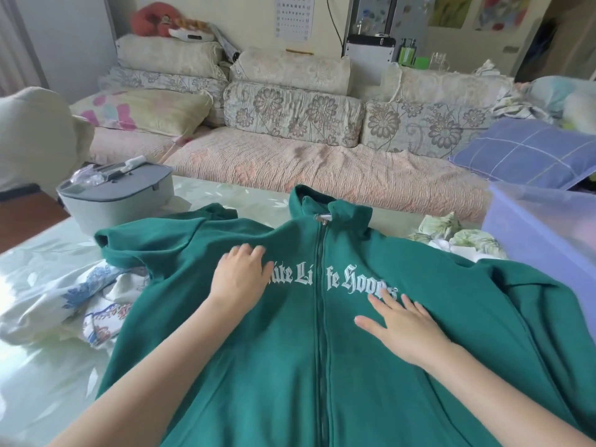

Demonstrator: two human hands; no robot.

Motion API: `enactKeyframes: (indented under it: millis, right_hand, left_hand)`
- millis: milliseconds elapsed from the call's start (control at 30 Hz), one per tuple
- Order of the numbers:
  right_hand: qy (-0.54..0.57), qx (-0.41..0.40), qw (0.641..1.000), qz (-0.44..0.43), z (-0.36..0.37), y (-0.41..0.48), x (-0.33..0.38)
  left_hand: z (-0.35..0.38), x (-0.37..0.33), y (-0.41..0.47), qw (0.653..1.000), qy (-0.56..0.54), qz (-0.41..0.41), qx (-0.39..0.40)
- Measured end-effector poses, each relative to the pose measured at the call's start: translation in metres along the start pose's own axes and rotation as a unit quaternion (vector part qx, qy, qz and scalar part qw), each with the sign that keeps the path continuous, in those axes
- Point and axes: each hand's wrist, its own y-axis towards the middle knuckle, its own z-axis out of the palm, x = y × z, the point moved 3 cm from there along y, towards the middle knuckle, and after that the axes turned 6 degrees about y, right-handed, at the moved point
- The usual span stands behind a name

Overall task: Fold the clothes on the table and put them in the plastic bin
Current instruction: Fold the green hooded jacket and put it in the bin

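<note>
One soft green fleece jacket (pixel 322 366) lies spread front-up on the glossy table (pixel 42 253), zipper closed, white letters across the chest. A crumpled floral cloth (pixel 80 295) lies at its left, a second floral cloth (pixel 458 237) near the translucent purple plastic bin (pixel 541 233). The left hand (pixel 237 277) and right hand (pixel 406 330) press flat on the chest, fingers straight, gripping nothing.

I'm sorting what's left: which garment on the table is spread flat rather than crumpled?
The green zip jacket in the middle; the blue-floral cloth left and leaf-print cloth right lie bunched up.
</note>
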Motion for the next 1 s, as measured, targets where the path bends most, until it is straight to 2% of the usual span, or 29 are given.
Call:
enactKeyframes:
  millis: [33,133,267,467,500,567,667,733,833,867,933,967,1000]
  right_hand:
    - [0.009,-0.019,0.999,-0.024,-0.008,0.006,0.006]
    - [0.035,-0.040,0.995,-0.084,-0.019,0.028,0.027]
    - [0.088,-0.009,0.990,-0.113,-0.021,0.076,0.048]
    - [0.143,-0.076,0.973,-0.162,-0.043,0.151,0.084]
    - [0.156,-0.090,0.970,-0.166,-0.047,0.163,0.091]
    - [0.157,-0.100,0.966,-0.180,-0.053,0.181,0.107]
    - [0.064,-0.082,0.973,-0.207,-0.038,0.199,0.119]
    - [0.002,-0.064,0.977,-0.202,-0.015,0.208,0.117]
    - [-0.025,-0.077,0.979,-0.185,0.005,0.216,0.114]
    - [-0.017,-0.066,0.980,-0.189,0.004,0.216,0.114]
    - [0.041,-0.028,0.976,-0.211,-0.009,0.215,0.114]
    - [0.103,-0.024,0.970,-0.221,-0.020,0.214,0.113]
    - [0.185,-0.043,0.955,-0.227,-0.034,0.213,0.111]
  left_hand:
    - [-0.001,-0.004,0.011,1.000,-0.003,0.015,-0.023]
    - [0.007,-0.004,0.047,0.999,0.021,0.043,-0.007]
    - [0.013,0.021,0.106,1.000,-0.009,-0.021,-0.019]
    - [0.047,0.059,0.139,0.984,-0.071,-0.082,0.140]
    - [0.050,0.063,0.142,0.986,-0.067,-0.082,0.126]
    - [0.046,0.071,0.145,0.989,-0.093,-0.107,0.037]
    - [0.033,0.084,0.153,0.962,-0.162,-0.200,-0.094]
    - [0.040,0.087,0.157,0.963,-0.133,-0.225,-0.064]
    - [0.069,0.078,0.149,0.984,-0.008,-0.165,0.059]
    - [0.071,0.072,0.146,0.989,0.012,-0.134,0.055]
    - [0.057,0.050,0.144,0.997,-0.022,-0.080,-0.001]
    - [0.046,0.033,0.144,0.997,-0.056,-0.044,-0.007]
    - [0.039,0.014,0.142,0.996,-0.091,-0.006,0.021]
